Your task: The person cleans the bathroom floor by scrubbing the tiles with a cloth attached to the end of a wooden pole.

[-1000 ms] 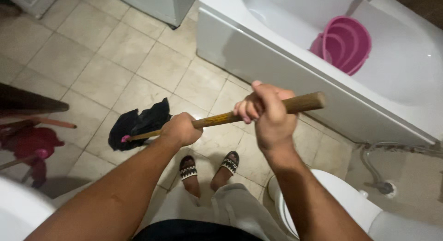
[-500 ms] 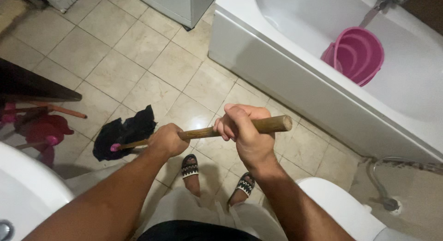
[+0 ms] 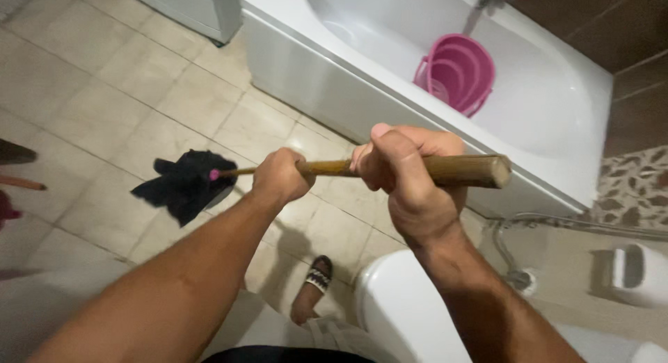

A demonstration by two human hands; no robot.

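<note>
Since a moment ago we have swung the wooden mop handle [image 3: 417, 169] up and toward the bathtub [image 3: 557, 119], dragging the black cloth [image 3: 182, 183] across the tiled floor [image 3: 104, 99]; our left hand [image 3: 280, 176] and right hand [image 3: 407, 179] stay clenched around it, so the mopping stroke carries on.

mop stick [image 3: 459, 170] raised, now level | black mop cloth [image 3: 182, 184] shifted nearer bathtub [image 3: 313, 78]
</note>
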